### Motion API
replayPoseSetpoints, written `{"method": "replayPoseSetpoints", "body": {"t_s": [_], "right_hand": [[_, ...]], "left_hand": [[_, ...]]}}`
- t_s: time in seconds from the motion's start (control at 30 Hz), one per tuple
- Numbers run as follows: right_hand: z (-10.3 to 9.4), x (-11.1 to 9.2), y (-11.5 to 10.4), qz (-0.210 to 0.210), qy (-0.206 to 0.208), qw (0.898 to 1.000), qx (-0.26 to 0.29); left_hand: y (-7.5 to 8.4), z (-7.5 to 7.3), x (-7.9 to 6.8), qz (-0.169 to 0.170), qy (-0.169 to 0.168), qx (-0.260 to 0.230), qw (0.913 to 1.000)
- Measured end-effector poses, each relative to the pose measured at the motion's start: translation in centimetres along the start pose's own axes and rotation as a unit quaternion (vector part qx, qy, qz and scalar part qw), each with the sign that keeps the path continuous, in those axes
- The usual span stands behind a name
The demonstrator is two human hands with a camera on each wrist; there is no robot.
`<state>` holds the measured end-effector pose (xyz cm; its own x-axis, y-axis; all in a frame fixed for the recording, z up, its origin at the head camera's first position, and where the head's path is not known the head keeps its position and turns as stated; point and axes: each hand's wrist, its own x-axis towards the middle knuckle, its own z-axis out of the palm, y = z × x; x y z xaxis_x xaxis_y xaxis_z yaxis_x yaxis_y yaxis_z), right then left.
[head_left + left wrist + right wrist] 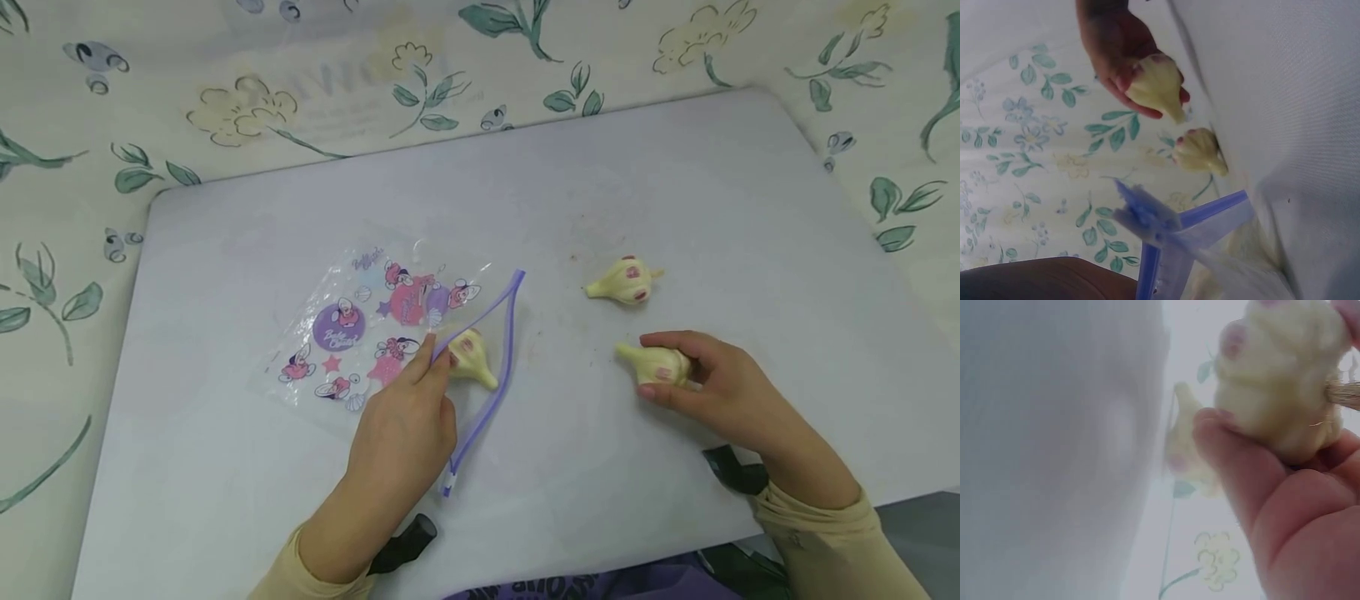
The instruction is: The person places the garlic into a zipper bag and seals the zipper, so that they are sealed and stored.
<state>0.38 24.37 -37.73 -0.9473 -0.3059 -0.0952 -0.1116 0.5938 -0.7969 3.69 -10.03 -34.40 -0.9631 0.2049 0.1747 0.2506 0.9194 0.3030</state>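
Observation:
My right hand (723,383) grips a garlic bulb (658,365) between thumb and fingers, its pale stem pointing left. Another garlic bulb (624,280) with reddish patches lies on the table just beyond it. On the left, a clear printed zip bag (341,325) lies flat, its purple zip edge (504,375) spread apart at the mouth. My left hand (401,433) pinches the near part of that edge, holding the mouth apart. A third garlic bulb (472,360) sits at the mouth, partly hidden by the left fingers. In the right wrist view the held bulb (1279,381) shows its rooty base.
A white board-like tabletop (675,183) lies under everything, with a floral cloth (450,75) beyond its far edge. Small brown specks dot the surface near the far bulb. Black straps (405,543) sit at both wrists. Purple fabric (600,583) shows at the front edge.

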Motion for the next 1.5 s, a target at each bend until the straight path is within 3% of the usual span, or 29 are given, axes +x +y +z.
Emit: {"method": "replayPoseSetpoints", "body": {"t_s": [0.47,0.7,1.03,1.27,1.5], "right_hand": [[2.9,2.1,-4.2,-0.063,-0.053,0.995,0.051],[4.6,3.1,-7.3,-0.13,-0.058,0.99,-0.005],[8.4,3.8,-9.1,-0.223,-0.047,0.97,-0.084],[10.6,4.2,-9.2,-0.286,-0.028,0.956,-0.062],[11.5,4.8,-9.4,-0.335,-0.022,0.939,-0.081]], "left_hand": [[0.1,-0.1,0.1,-0.005,-0.014,0.003,0.9999],[0.0,-0.2,0.1,0.0,-0.007,0.008,0.9999],[-0.1,-0.3,0.0,0.011,0.003,0.008,0.9999],[-0.1,-0.5,0.0,0.012,-0.006,-0.008,0.9999],[-0.1,-0.8,-0.1,0.008,-0.016,-0.019,0.9997]]}}
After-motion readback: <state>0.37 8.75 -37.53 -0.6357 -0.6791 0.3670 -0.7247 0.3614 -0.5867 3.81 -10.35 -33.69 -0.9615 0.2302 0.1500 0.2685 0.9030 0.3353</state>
